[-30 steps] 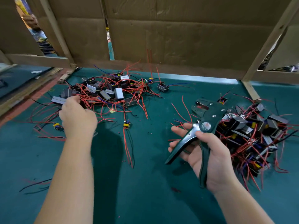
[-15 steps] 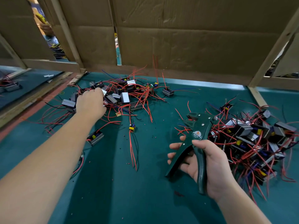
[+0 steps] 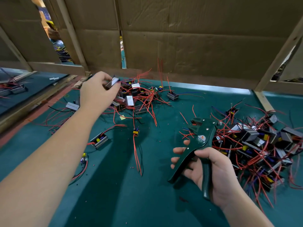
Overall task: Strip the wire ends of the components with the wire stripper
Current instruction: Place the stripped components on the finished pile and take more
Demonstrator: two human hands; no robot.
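My left hand is raised over the far-left pile of components and pinches one small silver-cased component, its red wires trailing toward the pile. My right hand grips the dark green wire stripper by its handles, jaws pointing up and away, handles spread. A second, denser pile of components with red wires lies just right of the stripper.
Loose components and red wires lie scattered on the green table mat. A cardboard wall on a wooden frame closes the back. Another person's hand shows through a gap at the far left.
My left hand has lifted out of the left pile with one component pinched in it. The right hand and the stripper have stayed about where they were.
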